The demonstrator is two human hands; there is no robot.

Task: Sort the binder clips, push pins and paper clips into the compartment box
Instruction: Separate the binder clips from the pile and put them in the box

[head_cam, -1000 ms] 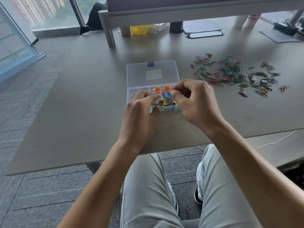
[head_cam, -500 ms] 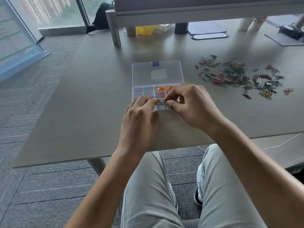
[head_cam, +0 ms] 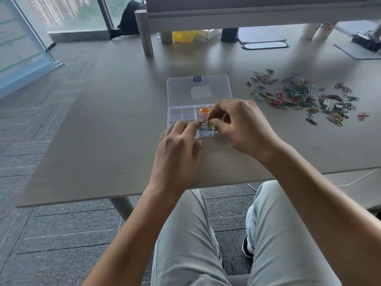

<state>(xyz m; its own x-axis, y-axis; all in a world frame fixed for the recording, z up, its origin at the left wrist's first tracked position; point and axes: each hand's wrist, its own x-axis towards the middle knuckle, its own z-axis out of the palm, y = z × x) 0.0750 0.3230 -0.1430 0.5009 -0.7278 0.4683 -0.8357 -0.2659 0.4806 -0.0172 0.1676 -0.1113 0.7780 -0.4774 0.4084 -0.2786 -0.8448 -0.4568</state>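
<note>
A person's right hand [head_cam: 245, 129] pinches a small green binder clip [head_cam: 209, 126] over the near right compartment of the open clear compartment box [head_cam: 181, 117] on the desk [head_cam: 103, 124], while the left hand [head_cam: 177, 149] touches the clip's wire handles with fingers [head_cam: 194, 125] extended; an orange push pin [head_cam: 205, 110] lies inside the box, and loose paper clips [head_cam: 299, 97] lie scattered to the right of the box
</note>
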